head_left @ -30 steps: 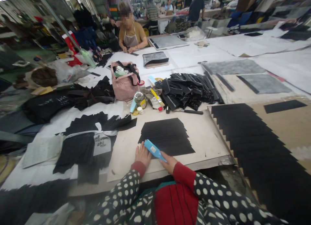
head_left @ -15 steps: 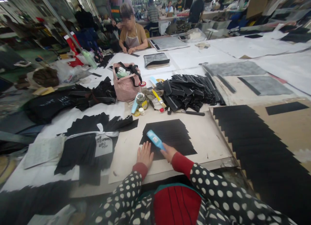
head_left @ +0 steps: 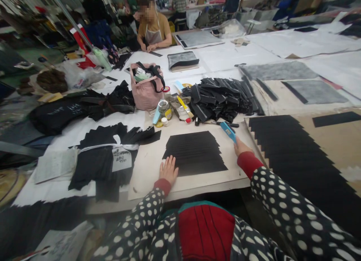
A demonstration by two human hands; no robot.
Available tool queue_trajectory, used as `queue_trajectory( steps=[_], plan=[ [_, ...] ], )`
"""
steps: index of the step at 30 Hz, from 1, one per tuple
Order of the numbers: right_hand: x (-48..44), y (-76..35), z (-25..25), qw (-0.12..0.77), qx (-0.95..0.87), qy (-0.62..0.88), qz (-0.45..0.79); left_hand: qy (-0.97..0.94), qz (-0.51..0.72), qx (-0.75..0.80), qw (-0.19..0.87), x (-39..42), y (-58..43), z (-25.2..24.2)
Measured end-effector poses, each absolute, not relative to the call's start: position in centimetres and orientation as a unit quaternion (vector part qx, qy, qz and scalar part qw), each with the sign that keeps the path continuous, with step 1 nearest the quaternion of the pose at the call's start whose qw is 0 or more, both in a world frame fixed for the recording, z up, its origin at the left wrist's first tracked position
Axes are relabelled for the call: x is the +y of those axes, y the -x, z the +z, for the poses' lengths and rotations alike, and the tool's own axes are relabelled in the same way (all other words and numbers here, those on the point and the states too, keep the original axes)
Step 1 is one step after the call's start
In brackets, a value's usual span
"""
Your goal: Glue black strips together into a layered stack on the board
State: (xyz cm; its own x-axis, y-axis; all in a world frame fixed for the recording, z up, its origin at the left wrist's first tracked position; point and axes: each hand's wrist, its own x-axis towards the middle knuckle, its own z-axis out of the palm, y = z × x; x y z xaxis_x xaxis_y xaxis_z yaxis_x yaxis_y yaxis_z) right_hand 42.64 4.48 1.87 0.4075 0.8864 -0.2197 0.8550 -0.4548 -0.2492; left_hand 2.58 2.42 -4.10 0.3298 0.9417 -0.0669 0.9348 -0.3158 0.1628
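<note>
Overlapping black strips [head_left: 194, 154] lie fanned out on a pale board [head_left: 152, 178] in front of me. My left hand [head_left: 168, 171] rests flat at their lower left edge, fingers stretched out and fingertips on the strips. To the right of the strips, my right hand [head_left: 242, 145] grips one end of a flat blue tool [head_left: 228, 131] with a pale label. The tool is tilted, its free end pointing up and left, apart from the strips. Its exact kind is not clear.
Behind the strips stand a glass jar [head_left: 164, 110], a yellow brush [head_left: 184, 105], a pink bag [head_left: 146, 92] and a heap of black pieces [head_left: 222, 99]. Tied black pieces [head_left: 98, 163] lie left, staggered black strips [head_left: 296, 167] right. A person [head_left: 153, 30] works across the table.
My right hand has carried the blue tool off the strips, to the right and slightly away from me. The left hand stays at the strips' left edge. The camera view has tipped down a little.
</note>
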Motion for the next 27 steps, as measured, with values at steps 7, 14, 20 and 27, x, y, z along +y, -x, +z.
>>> queue_trajectory(
  steps=[7,14,20,27],
  plan=[
    [3.5,-40.3,1.5,0.077,-0.649,0.741,0.152,-0.794,0.135,0.579,0.125,2.5,-0.5,-3.5],
    [0.6,-36.9,-2.4,0.075,-0.684,0.693,0.217,-0.784,0.163,0.563,0.202,3.2,-1.3,-3.1],
    [0.5,-37.0,-2.8,0.068,-0.679,0.702,0.206,-0.771,0.164,0.576,0.216,2.7,-1.8,-2.7],
    [-0.1,-36.7,-2.4,0.063,-0.682,0.699,0.204,-0.731,0.204,0.604,0.243,1.5,-0.9,-2.8]
  ],
)
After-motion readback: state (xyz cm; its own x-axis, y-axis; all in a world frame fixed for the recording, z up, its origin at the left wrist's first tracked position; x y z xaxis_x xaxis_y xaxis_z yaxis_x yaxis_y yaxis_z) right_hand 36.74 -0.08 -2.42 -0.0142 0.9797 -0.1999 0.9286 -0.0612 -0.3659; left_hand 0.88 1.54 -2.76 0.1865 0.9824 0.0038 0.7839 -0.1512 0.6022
